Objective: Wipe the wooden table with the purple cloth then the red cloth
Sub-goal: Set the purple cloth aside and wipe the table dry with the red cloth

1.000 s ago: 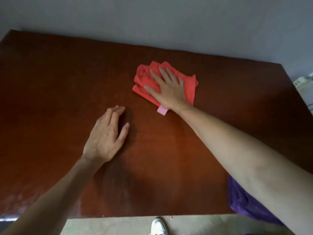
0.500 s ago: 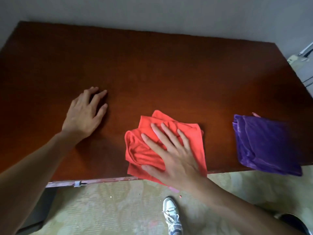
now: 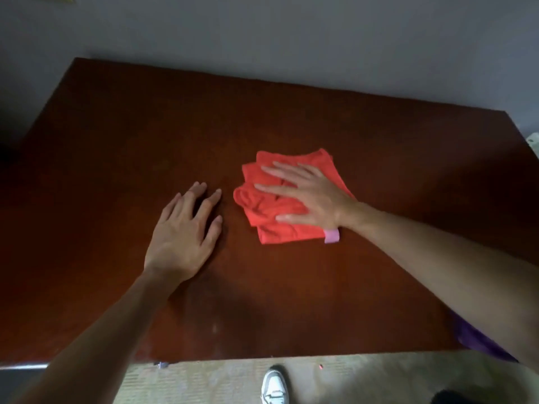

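Red cloth (image 3: 287, 199), folded and bunched, lay on the wooden table (image 3: 116, 158) right of centre. Right hand (image 3: 309, 196) pressed flat on top of it, fingers straight and spread. Small pink tag (image 3: 332, 236) stuck out at the cloth's near right corner by the wrist. Left hand (image 3: 186, 228) rested flat on bare wood just left of the cloth, fingers relaxed, holding nothing. Purple cloth (image 3: 478, 341) sat at the near right table edge, mostly hidden under the right forearm. A white shoe (image 3: 274, 386) showed on the floor below.

Probably a home room: wooden table (image 3: 262, 287), patterned carpet (image 3: 204, 380), plain wall (image 3: 291, 39).
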